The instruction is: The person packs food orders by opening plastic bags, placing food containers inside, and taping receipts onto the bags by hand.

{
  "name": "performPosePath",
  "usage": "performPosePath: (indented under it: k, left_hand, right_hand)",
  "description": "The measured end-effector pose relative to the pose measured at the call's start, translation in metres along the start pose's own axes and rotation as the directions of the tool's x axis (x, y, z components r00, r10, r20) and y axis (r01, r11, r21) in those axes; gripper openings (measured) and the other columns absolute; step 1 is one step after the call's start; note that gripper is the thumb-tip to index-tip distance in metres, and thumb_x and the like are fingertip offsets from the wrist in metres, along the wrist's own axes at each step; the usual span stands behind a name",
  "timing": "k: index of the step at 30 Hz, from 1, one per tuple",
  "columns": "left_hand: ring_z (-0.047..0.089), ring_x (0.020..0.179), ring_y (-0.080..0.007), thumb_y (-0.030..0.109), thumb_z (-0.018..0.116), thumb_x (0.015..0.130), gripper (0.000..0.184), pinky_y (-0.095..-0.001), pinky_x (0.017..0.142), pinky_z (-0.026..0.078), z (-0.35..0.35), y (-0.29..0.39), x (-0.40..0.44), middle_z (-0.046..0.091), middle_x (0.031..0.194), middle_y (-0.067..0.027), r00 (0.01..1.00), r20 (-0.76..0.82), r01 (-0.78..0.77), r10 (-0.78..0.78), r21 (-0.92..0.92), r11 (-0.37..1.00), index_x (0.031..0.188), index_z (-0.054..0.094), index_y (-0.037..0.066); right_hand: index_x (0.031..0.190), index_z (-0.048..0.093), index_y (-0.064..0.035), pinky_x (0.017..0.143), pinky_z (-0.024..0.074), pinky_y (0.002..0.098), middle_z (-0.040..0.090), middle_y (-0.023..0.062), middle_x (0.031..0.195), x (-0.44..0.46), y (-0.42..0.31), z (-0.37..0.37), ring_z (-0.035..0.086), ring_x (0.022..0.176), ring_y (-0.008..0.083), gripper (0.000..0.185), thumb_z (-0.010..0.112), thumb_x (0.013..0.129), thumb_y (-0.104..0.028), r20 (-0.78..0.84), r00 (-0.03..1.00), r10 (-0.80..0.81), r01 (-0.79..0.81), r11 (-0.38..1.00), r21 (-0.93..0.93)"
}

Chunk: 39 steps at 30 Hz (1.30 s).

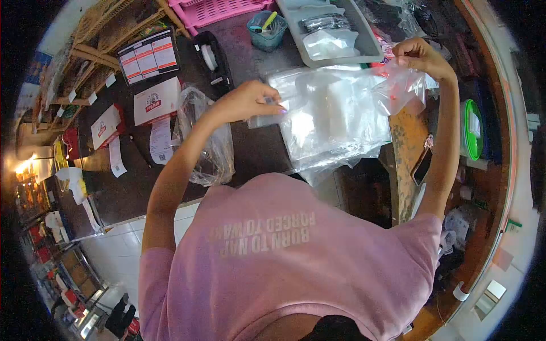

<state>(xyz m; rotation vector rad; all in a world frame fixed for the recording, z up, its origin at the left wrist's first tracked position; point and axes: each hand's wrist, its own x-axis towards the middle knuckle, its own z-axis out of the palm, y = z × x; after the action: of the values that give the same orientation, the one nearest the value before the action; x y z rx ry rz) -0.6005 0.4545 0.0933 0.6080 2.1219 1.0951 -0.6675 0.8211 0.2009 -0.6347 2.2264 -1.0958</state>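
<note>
Fingers (265,90), two sets: left hand (248,101) closed on the left edge of a clear plastic bag (393,92); right hand (422,58) pinching its bunched right end, just beside the grey tray (364,54).
Table (256,150): dark, beneath the tray.
Plastic pile (333,122): on the tray's near side, the held bag stretched over it.
Crumpled bag (211,142): clear, left of and nearer than the tray.
Tablet (149,57): lit, well left of the tray.
Tape dispenser (220,63): black, left of the tray.
Blue cup (266,38): just left of the tray.
</note>
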Motion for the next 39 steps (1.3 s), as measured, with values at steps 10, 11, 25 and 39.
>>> performPosePath:
  k: [10,11,25,39]
  left_hand:
    - [0.057,0.060,-0.0218,0.027,0.054,0.080,0.026,-0.0326,0.057,0.042,-0.015,-0.001,-0.038,0.058,0.063,-0.0120,0.981,0.103,-0.188,0.166,0.264,0.946,0.080,0.061,0.001]
    - [0.057,0.060,-0.0217,0.026,0.053,0.081,0.026,-0.0327,0.057,0.042,-0.015,0.002,-0.043,0.059,0.064,-0.0119,0.980,0.129,-0.184,0.154,0.262,0.947,0.080,0.061,0.001]
    - [0.034,0.039,-0.0007,0.018,0.058,0.083,0.019,-0.0188,0.035,0.024,-0.019,0.028,-0.085,0.047,0.054,0.0031,0.871,0.461,0.317,-0.169,-0.267,0.910,0.082,0.058,0.000]
    - [0.042,0.042,-0.0072,0.017,0.062,0.075,0.015,-0.0241,0.038,0.034,-0.002,-0.010,-0.125,0.047,0.054,0.0008,0.921,0.364,-0.111,0.139,-0.097,0.989,0.080,0.059,0.002]
  right_hand:
    - [0.073,0.065,0.0006,0.051,0.0361,0.0234,0.057,0.0014,0.059,-0.013,-0.024,0.019,0.045,0.054,0.0059,0.015,0.067,0.068,-0.014,0.182,0.950,0.255,-0.136,0.859,-0.493]
    - [0.073,0.064,0.0000,0.052,0.0367,0.0241,0.057,0.0019,0.060,-0.012,-0.023,0.020,0.046,0.055,0.0069,0.016,0.067,0.068,-0.015,0.150,0.957,0.247,-0.134,0.839,-0.527]
    - [0.077,0.054,-0.0054,0.055,0.0456,0.0371,0.056,0.0096,0.076,0.032,0.018,0.098,0.058,0.070,0.0276,0.016,0.060,0.072,-0.019,-0.480,0.814,-0.326,-0.353,0.379,-0.855]
    - [0.067,0.057,-0.0042,0.054,0.0446,0.0430,0.059,0.0146,0.072,0.048,0.215,0.028,0.060,0.066,0.0302,0.022,0.051,0.078,-0.022,-0.872,0.434,-0.227,-0.761,0.427,-0.489]
